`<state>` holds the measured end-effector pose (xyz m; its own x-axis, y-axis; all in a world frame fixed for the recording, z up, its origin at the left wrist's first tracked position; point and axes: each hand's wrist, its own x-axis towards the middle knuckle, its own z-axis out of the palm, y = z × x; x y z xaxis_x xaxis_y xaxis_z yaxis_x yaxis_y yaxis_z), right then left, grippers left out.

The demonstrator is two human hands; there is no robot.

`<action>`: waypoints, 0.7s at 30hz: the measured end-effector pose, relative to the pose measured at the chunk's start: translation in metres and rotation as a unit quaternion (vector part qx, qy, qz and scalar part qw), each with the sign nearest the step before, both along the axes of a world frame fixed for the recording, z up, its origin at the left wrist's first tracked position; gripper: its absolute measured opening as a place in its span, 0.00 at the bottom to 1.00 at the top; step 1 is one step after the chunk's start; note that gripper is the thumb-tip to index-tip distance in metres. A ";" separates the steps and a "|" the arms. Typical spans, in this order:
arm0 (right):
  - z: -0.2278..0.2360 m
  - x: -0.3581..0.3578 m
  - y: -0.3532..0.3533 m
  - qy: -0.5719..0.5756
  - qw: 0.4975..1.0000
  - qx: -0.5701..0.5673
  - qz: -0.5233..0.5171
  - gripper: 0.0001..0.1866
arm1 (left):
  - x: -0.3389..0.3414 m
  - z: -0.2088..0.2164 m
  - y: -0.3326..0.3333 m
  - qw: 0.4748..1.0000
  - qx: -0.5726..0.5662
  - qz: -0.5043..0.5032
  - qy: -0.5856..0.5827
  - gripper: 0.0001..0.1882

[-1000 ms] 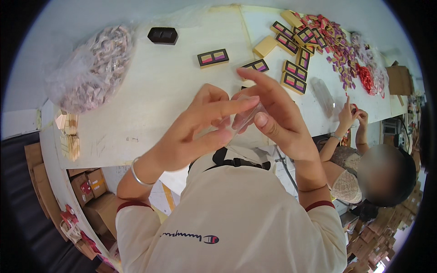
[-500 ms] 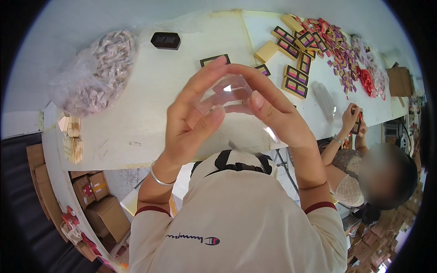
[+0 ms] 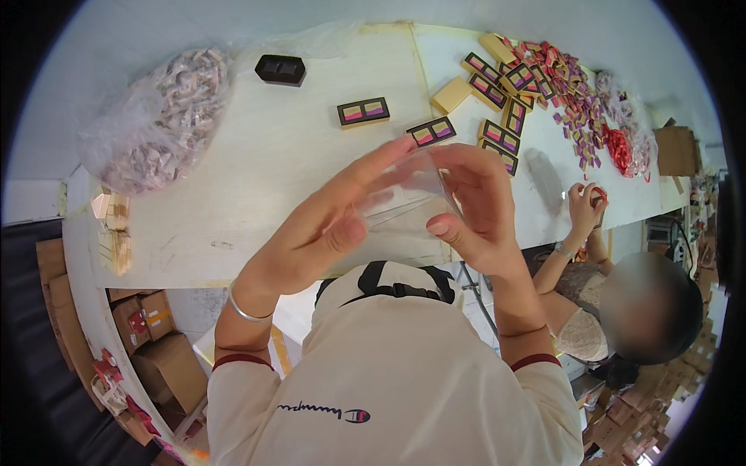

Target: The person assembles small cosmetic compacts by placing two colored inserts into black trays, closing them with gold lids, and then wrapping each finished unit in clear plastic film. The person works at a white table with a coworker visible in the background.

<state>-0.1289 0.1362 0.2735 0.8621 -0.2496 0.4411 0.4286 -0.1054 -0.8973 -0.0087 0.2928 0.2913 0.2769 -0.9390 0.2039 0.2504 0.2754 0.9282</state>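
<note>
Between my two hands, above the near part of the table, is a clear, folded-edge plastic box [image 3: 406, 190]. My left hand [image 3: 309, 221] grips its left side, the thumb on the near side and the fingers stretched along the far side. My right hand [image 3: 483, 206] curls round the right side, its thumb pointing inward. Just beyond my fingertips lies a gold box with a black frame and pink and purple panels [image 3: 432, 132]. A similar gold box [image 3: 364, 113] lies farther left.
A black two-compartment tray [image 3: 280, 70] sits at the back of the white table [image 3: 210, 225]. Left is a large clear bag [image 3: 175, 124] of small packets. Several gold boxes and a pile of red and purple pieces [image 3: 579, 109] lie right. A co-worker's hands [image 3: 587, 206] hold something red-edged.
My hands and the clear plastic box have turned and shifted slightly nearer, uncovering both gold boxes beyond them. The box looks flatter. On the right, the co-worker's hands have moved up and left.
</note>
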 end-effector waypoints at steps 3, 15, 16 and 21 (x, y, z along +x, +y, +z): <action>-0.006 0.009 -0.003 -0.109 0.988 -0.109 -0.019 0.30 | -0.014 -0.012 -0.013 0.987 -0.108 0.104 -0.062 0.38; 0.037 0.005 -0.003 -0.009 0.990 -0.142 0.004 0.17 | 0.000 -0.001 -0.001 0.924 -0.041 0.124 -0.358 0.39; 0.045 0.005 -0.002 0.016 0.990 -0.137 0.009 0.16 | 0.000 0.003 0.000 0.918 -0.042 0.127 -0.375 0.40; 0.058 0.011 -0.004 0.001 0.987 -0.153 0.052 0.18 | 0.003 0.021 0.009 0.922 -0.007 0.076 -0.379 0.47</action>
